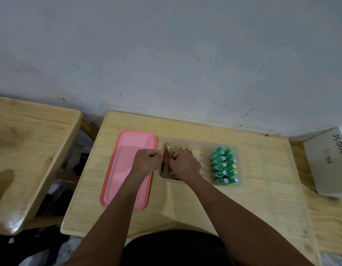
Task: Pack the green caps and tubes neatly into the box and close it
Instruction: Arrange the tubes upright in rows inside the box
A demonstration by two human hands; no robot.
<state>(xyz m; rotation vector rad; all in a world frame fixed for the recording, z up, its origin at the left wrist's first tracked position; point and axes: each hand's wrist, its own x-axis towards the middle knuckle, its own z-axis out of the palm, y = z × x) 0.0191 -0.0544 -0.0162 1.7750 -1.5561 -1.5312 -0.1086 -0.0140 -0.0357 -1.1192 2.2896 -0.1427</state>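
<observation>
A clear plastic box [201,144] stands on the wooden table. Several green caps [224,165] stand in two neat rows at its right end. At its left end are several tan and red tubes [167,152], packed side by side. My left hand [146,161] rests at the box's left wall, fingers curled against the tubes. My right hand [185,163] is over the tubes with its fingers curled among them; what it grips is hidden. The pink lid [127,169] lies flat on the table, left of the box.
A white carton [327,162] marked JS 006 sits at the right edge. A second wooden table [28,150] stands to the left across a gap. A grey wall [166,54] rises behind both tables.
</observation>
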